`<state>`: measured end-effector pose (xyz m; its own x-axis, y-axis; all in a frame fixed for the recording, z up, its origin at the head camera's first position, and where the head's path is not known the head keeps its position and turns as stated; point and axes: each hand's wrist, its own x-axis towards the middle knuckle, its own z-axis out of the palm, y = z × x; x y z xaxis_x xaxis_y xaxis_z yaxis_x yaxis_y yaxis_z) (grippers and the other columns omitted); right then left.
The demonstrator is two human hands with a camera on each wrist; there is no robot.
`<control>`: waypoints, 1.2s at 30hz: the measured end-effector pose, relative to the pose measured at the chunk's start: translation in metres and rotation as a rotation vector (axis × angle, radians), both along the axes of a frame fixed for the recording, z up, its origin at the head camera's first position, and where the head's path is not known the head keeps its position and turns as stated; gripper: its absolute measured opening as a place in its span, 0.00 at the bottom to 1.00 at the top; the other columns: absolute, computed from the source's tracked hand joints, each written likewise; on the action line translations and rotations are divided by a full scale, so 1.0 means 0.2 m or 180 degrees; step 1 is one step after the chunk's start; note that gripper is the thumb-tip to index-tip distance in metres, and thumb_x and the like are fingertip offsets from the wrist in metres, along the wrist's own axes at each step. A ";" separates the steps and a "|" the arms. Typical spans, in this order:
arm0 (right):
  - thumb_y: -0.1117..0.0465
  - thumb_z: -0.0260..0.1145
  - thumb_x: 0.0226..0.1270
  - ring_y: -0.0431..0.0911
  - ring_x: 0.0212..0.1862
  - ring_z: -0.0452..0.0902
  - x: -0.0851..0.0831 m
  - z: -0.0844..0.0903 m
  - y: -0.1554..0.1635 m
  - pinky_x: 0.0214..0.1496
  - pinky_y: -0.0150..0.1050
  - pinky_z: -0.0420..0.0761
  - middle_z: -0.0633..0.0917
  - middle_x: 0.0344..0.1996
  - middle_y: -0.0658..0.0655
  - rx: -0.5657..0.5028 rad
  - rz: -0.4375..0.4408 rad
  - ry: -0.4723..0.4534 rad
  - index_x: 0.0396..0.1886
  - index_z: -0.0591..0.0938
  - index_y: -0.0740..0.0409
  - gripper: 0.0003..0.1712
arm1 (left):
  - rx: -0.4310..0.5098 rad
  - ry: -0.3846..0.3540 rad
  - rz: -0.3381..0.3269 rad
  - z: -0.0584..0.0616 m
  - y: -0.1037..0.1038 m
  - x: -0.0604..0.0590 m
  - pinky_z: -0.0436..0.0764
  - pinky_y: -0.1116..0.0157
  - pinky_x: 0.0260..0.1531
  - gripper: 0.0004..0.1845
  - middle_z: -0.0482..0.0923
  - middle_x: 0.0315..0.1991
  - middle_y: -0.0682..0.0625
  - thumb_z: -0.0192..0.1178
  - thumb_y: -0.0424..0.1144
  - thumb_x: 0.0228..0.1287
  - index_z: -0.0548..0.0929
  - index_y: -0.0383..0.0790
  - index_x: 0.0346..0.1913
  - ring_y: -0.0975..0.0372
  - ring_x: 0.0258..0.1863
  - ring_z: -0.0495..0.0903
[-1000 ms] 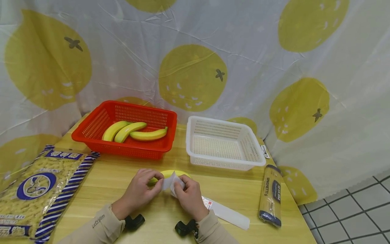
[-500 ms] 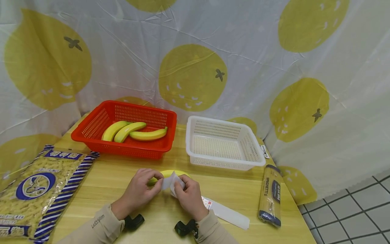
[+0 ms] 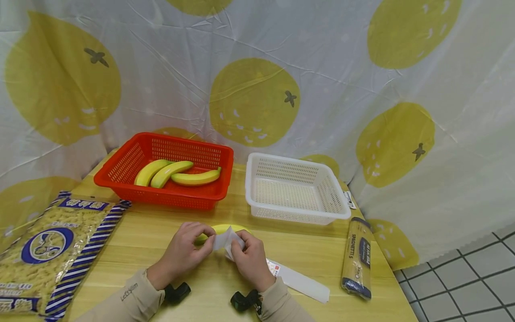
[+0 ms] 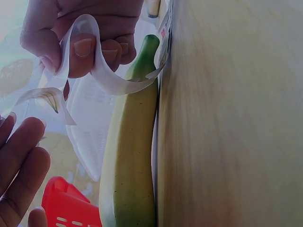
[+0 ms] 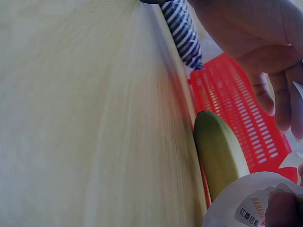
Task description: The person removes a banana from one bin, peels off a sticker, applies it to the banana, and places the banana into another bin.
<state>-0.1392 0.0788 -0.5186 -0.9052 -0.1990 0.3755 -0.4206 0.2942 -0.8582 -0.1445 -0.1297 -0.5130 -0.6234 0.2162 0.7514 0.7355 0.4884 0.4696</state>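
Note:
Between both hands is a white strip of banana sticker labels (image 3: 221, 242). My left hand (image 3: 186, 251) pinches its left end between thumb and index finger. The right hand (image 3: 251, 260) pinches the folded strip a little further along, and in the left wrist view it loops around a finger. A small banana picture (image 4: 49, 100) shows near the strip's end there; printed BANANA lettering (image 5: 257, 205) appears on it in the right wrist view. Behind the hands a yellow banana (image 4: 130, 156) with green ends lies on the table, partly hidden by the fingers in the head view.
A red basket (image 3: 169, 196) holding several bananas (image 3: 197, 178) stands back left. Right of it is a white basket (image 3: 295, 218). A large pasta bag (image 3: 60, 250) lies left, a spaghetti pack (image 3: 357, 259) right. The strip's flat tail (image 3: 306, 284) extends past my right wrist.

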 end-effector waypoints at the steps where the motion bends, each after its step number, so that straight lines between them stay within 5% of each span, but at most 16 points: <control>1: 0.71 0.62 0.69 0.33 0.21 0.70 0.00 0.00 0.00 0.22 0.27 0.68 0.82 0.21 0.50 0.0000 0.0000 -0.0009 0.37 0.86 0.53 0.10 | 0.0000 -0.0009 -0.0001 0.00 0.00 0.00 0.72 0.64 0.45 0.14 0.83 0.33 0.64 0.69 0.27 0.55 0.83 0.52 0.36 0.68 0.35 0.81; 11: 0.69 0.62 0.70 0.34 0.22 0.72 -0.01 0.00 0.01 0.23 0.27 0.69 0.82 0.21 0.50 0.0050 0.0024 0.0006 0.36 0.86 0.53 0.10 | -0.0015 -0.0149 0.0056 0.00 -0.01 0.00 0.72 0.63 0.46 0.11 0.83 0.33 0.63 0.69 0.30 0.58 0.84 0.51 0.35 0.69 0.36 0.81; 36: 0.69 0.61 0.70 0.34 0.23 0.73 -0.01 -0.01 0.00 0.23 0.28 0.72 0.83 0.23 0.52 0.0067 0.0028 0.0032 0.37 0.86 0.53 0.10 | 0.0023 -0.0064 0.0097 0.00 -0.03 -0.01 0.72 0.61 0.47 0.10 0.84 0.32 0.61 0.68 0.29 0.57 0.84 0.49 0.35 0.62 0.32 0.82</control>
<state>-0.1403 0.0794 -0.5200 -0.8996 -0.2149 0.3801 -0.4318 0.3084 -0.8476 -0.1465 -0.1352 -0.5132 -0.6447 0.1915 0.7401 0.7106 0.5071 0.4878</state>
